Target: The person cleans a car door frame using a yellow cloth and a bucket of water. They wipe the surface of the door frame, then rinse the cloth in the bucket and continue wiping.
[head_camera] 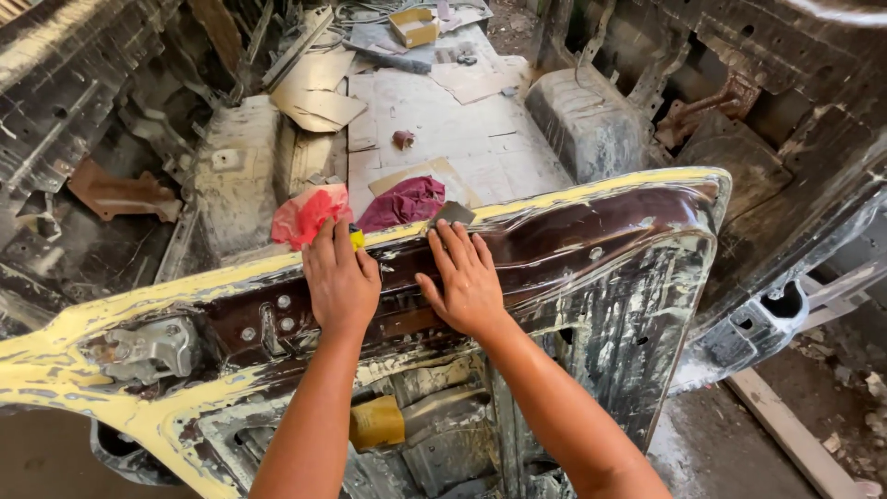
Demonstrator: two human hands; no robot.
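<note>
A stripped vehicle shell [111, 139] fills the view, its bare metal floor [443, 120] littered with cardboard sheets and a small yellow box [413, 26]. Across the foreground lies a car door [601, 249], inner face up, dark maroon with yellow filler smeared along its upper edge; its long axis runs left to right, rising slightly toward the right. A latch [148, 346] sits at its left end.

Both hands press flat on the door's upper band, close together near its middle. The left hand [340, 277] lies with fingers spread toward the yellow edge, its fingertips just touching a small yellow piece beside a red rag [305, 214]; whether it grips that piece cannot be told. The right hand [465, 282] is also spread flat, its fingertips resting on a small grey sanding pad [453, 214] at the door's edge, pinned rather than clasped. A maroon rag [405, 201] lies just beyond, between the two hands. The right hand is nearer the pad; the door's unworked length stretches right of it.
</note>
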